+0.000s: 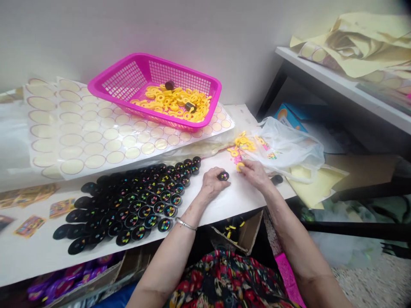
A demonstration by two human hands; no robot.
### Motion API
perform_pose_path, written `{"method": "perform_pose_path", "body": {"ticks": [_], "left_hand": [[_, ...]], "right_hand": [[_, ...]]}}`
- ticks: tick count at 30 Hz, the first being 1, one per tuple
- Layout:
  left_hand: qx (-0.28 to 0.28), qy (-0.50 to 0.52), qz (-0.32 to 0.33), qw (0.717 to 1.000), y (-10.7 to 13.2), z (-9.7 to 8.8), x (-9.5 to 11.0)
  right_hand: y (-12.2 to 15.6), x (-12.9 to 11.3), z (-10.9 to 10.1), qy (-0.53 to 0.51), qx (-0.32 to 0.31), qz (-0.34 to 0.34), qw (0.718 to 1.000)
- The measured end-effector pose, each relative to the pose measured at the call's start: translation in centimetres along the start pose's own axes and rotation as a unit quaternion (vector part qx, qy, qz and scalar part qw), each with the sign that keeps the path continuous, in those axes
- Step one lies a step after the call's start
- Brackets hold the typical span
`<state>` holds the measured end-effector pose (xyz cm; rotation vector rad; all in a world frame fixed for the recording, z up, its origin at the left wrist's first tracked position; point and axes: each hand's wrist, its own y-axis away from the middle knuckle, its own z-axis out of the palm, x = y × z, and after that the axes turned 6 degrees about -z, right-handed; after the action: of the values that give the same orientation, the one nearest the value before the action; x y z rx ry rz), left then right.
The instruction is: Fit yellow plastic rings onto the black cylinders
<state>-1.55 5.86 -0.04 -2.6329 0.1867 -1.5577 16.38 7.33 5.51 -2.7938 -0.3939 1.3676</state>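
My left hand (212,183) is closed around a small black cup (224,176) with coloured bits showing inside its round mouth. A little to the right, my right hand (255,174) pinches a yellow ring-like plastic piece (239,167) between thumb and fingertips. Just beyond the right hand lie loose yellow pieces (244,141) and a scatter of pink bits (236,159). Many similar black cups (144,211) stand packed together left of my left hand, several with coloured bits inside. One dark cup (276,179) lies by my right wrist.
A pink basket (212,107) of yellow pieces rests on sticker sheets (112,134) at the back. A white plastic bag (298,145) and yellow paper (314,182) lie to the right. Below the table edge is an open cardboard box (253,231). Printed cards (30,226) lie far left.
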Motion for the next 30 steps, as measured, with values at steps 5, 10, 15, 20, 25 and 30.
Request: {"method": "perform_pose_path", "body": {"ticks": [5,10,15,20,25,30], "left_hand": [[0.006,0.012,0.011,1.0,0.1,0.1,0.0],[0.002,0.015,0.012,1.0,0.2,0.1,-0.2],[-0.001,0.02,0.012,1.0,0.2,-0.1,0.0],[0.004,0.052,-0.024,0.998,0.3,0.3,-0.4],[-0.006,0.131,-0.053,0.99,0.5,0.8,-0.7],[-0.005,0.126,-0.027,0.992,0.6,0.7,-0.5]], "right_hand": [[3.4,-0.3,2.0,0.047,-0.049,-0.004,0.998],[4.5,-0.3,2.2,0.202,-0.073,-0.07,0.974],[4.9,-0.2,2.3,0.229,-0.072,-0.092,0.966],[4.3,-0.8,2.6,0.085,0.034,-0.084,0.992],[2.9,-2.7,3.0,0.047,0.024,-0.13,0.99],[2.0,-3.6,3.4,0.14,-0.031,-0.145,0.979]]}}
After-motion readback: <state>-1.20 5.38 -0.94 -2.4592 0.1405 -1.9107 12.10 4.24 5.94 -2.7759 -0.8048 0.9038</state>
